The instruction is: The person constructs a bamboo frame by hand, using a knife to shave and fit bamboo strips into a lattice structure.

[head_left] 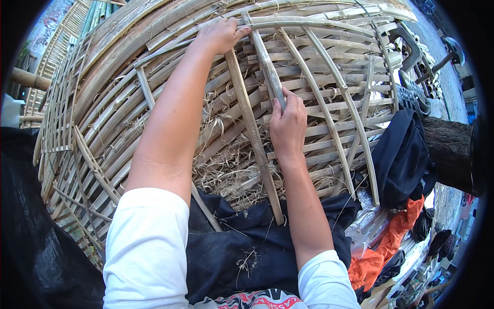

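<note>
A pale bamboo frame lies before me, with one long bowed strip [314,23] at its far side and several slats running from it toward me. My left hand [221,37] is closed on the long strip, thumb near the joint where a slat meets it. My right hand [289,123] grips the near end of that bamboo slat [265,62], thumb and fingers on either side of it. Just left of it, another slat [247,118] reaches down to the dark cloth on my lap [236,262]. Two curved slats [321,105] lie to the right.
Under the frame are many split bamboo strips [128,110] and curled shavings [231,170]. A bamboo lattice [62,103] stands at left. On the right are a dark cloth [404,149], an orange cloth [383,255], a log [447,147] and a hammer-like tool [442,62].
</note>
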Demonstrator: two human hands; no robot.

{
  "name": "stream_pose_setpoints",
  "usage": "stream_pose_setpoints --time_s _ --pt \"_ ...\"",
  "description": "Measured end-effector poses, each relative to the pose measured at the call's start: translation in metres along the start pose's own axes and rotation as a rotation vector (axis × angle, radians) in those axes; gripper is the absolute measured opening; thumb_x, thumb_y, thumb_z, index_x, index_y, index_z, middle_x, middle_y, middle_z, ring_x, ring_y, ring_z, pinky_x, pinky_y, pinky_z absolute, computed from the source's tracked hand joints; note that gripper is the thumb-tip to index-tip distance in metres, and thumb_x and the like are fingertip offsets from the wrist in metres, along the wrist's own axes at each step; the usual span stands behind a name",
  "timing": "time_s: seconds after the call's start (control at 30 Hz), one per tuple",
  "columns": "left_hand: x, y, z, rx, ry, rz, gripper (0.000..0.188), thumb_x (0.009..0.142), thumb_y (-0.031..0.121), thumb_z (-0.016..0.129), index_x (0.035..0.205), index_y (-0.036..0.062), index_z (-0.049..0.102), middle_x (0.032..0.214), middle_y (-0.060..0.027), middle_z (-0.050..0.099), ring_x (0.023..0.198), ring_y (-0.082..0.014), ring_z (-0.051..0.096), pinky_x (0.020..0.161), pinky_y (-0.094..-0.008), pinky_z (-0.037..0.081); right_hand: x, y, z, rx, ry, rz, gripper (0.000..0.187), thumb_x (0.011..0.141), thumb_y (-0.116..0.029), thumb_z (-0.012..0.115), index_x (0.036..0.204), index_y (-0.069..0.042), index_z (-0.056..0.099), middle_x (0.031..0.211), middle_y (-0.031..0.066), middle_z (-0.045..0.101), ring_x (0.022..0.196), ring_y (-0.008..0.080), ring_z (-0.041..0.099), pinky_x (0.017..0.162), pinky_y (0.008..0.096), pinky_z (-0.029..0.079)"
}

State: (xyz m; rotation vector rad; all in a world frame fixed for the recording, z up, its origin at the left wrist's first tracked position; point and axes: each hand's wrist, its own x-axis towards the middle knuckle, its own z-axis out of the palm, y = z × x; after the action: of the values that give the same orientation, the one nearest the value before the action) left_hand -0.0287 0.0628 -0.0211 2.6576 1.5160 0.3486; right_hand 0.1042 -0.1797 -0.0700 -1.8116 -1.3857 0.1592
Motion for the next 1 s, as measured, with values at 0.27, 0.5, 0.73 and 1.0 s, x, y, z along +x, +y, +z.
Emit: stream_pose_setpoints --time_s 0.27,0.5,0.73,1.0 --pt "-0.002 0.002 0.001 0.032 -0.019 -0.026 0.065 0.096 0.063 0.045 0.127 0.0057 0.053 0.126 -0.0244 0.059 0.122 -0.0402 0.055 0.1 -0.053 0.043 0.001 0.001 -0.003 0.016 0.017 -0.055 0.039 0.088 -0.011 0.063 0.124 0.002 0.055 0.105 0.0196 0.057 0.101 0.0368 0.056 0.092 0.0465 0.044" --pt "-0.005 0.027 -0.009 0.073 -0.079 -0.165 0.089 0.089 0.082 0.031 0.123 0.0078 0.064 0.125 -0.0197 0.064 0.121 -0.0329 0.06 0.1 -0.0491 0.046 -0.003 0.004 -0.008 -0.03 -0.038 -0.081 0.05 0.083 -0.011 0.067 0.129 -0.001 0.049 0.108 0.02 0.055 0.103 0.0374 0.055 0.092 0.0474 0.043" --pt "-0.003 0.023 -0.005 0.037 -0.059 -0.177 0.094 0.085 0.087 0.028 0.099 0.0056 0.074 0.103 -0.0179 0.071 0.105 -0.0352 0.067 0.091 -0.0523 0.049 -0.007 0.0 -0.003 -0.044 -0.009 -0.072 0.05 0.082 -0.012 0.067 0.128 -0.001 0.05 0.107 0.0192 0.056 0.103 0.0372 0.055 0.092 0.0471 0.043" --pt "0.003 0.028 -0.013 0.085 -0.079 -0.105 0.096 0.077 0.09 0.041 0.106 0.0026 0.068 0.107 -0.02 0.07 0.106 -0.0351 0.067 0.088 -0.0491 0.052 -0.001 0.0 -0.009 -0.003 0.037 -0.077 0.051 0.082 -0.015 0.069 0.128 -0.002 0.05 0.11 0.0209 0.055 0.106 0.0386 0.053 0.094 0.0478 0.042"
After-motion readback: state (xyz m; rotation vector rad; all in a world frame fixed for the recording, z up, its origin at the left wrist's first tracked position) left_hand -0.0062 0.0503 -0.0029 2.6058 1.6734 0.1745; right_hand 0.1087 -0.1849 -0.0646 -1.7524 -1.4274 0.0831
